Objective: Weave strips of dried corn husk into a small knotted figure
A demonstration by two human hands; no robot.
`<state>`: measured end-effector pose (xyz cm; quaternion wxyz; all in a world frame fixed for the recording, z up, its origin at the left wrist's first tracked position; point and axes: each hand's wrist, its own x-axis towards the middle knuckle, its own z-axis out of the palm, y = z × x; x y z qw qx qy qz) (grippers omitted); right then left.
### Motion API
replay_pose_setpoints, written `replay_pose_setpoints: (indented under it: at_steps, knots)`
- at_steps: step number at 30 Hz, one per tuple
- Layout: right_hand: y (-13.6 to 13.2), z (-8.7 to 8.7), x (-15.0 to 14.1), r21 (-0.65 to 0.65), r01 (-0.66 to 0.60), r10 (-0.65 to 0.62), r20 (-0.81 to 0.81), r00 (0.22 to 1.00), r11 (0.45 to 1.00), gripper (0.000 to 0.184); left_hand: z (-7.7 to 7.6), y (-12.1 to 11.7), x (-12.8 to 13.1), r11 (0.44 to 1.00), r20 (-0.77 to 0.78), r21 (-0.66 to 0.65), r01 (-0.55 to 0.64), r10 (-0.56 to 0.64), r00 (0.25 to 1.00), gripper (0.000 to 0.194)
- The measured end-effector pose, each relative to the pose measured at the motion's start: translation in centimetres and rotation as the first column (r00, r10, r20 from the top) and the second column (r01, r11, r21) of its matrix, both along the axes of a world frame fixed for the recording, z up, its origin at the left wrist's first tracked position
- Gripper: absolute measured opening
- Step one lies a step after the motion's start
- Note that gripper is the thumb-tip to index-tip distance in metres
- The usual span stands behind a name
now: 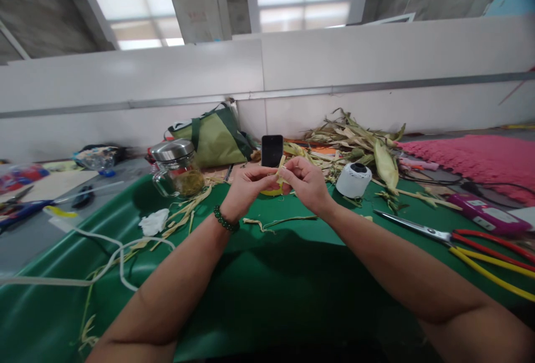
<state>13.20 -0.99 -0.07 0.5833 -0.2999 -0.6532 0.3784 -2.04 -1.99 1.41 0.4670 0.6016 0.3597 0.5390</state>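
My left hand [251,185] and my right hand [305,182] meet over the green cover, fingertips close together. Between them is a pale yellow strip of corn husk [281,165], pinched by the fingers of both hands. Part of a yellow piece shows under the fingertips, too small to make out. A phone [272,150] stands upright just behind the hands. Below them on the cover lies a thin dried husk strand [288,219]. To the right of my right hand stands a cone of white thread [353,180]. A green bead bracelet circles my left wrist.
Corn husks [351,140] are heaped at the back right. Large scissors [438,235] with red and yellow handles lie at right, near a purple device [485,212]. At left are a glass jug [178,170], a green bag [219,137], crumpled tissue [153,222] and white tubing [121,247].
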Motion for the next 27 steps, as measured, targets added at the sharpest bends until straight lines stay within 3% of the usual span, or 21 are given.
replay_pose_setpoints:
  at_steps: [4, 9, 12, 16, 20, 23, 27]
  knots:
    - [0.3, 0.8, 1.1, 0.103, -0.168, 0.158, 0.099, 0.982, 0.980, 0.042, 0.1, 0.3, -0.5, 0.999, 0.027, 0.022, -0.046, 0.045, 0.999, 0.028]
    - [0.6, 0.8, 1.3, 0.341, -0.006, -0.060, 0.183, 0.981, 0.940, 0.019, 0.2, 0.2, -0.6, 0.986, -0.081, 0.138, -0.089, 0.101, 0.992, 0.027]
    - [0.6, 0.6, 1.0, 0.373, 0.058, -0.131, 0.175, 0.976, 0.926, 0.018, 0.0, 0.1, -0.3, 0.961, -0.152, 0.245, -0.128, 0.168, 0.974, 0.022]
    - [0.6, 0.6, 0.9, 0.230, 0.051, -0.097, 0.193, 0.976, 0.972, 0.019, -0.3, 0.1, 0.0, 0.922, -0.196, 0.347, -0.170, 0.248, 0.949, 0.016]
    - [1.0, 0.7, 1.0, -0.078, -0.019, 0.032, 0.174, 0.984, 0.997, 0.025, -0.3, 0.0, 0.0, 0.914, -0.261, 0.373, -0.157, 0.266, 0.928, 0.016]
    - [1.1, 0.7, 1.0, -0.276, -0.066, 0.099, 0.106, 0.989, 0.959, 0.027, 0.0, -0.1, -0.2, 0.944, -0.285, 0.316, -0.094, 0.189, 0.940, 0.019]
    - [0.9, 0.9, 0.9, -0.313, -0.049, 0.086, 0.106, 0.991, 0.948, 0.030, 0.2, -0.2, -0.2, 0.982, -0.243, 0.188, 0.031, 0.016, 0.970, 0.023]
